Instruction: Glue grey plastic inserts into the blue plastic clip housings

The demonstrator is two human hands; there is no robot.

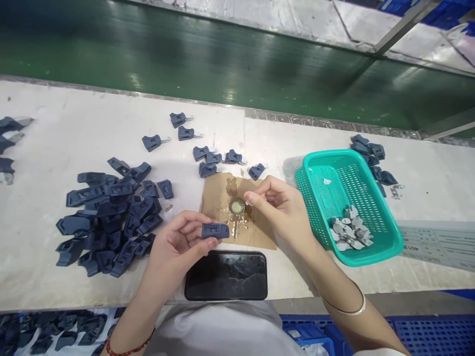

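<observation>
My left hand (185,240) holds a dark blue plastic part (215,231) between thumb and fingers, above the front left of a brown cardboard piece (263,236). My right hand (284,205) is pinched over the cardboard's right side; a tiny pale bit shows at its fingertips, too small to name. Between the hands, a small round container (237,206) sits on the cardboard among wet, shiny spots. A heap of dark blue parts (111,212) lies at the left. Behind the cardboard are several blue parts with pale tips (233,156).
A green basket (386,237) with small grey pieces (351,231) stands at the right. A black phone (226,276) lies near the table's front edge. More blue parts (371,151) lie behind the basket. A green belt (185,59) runs along the back.
</observation>
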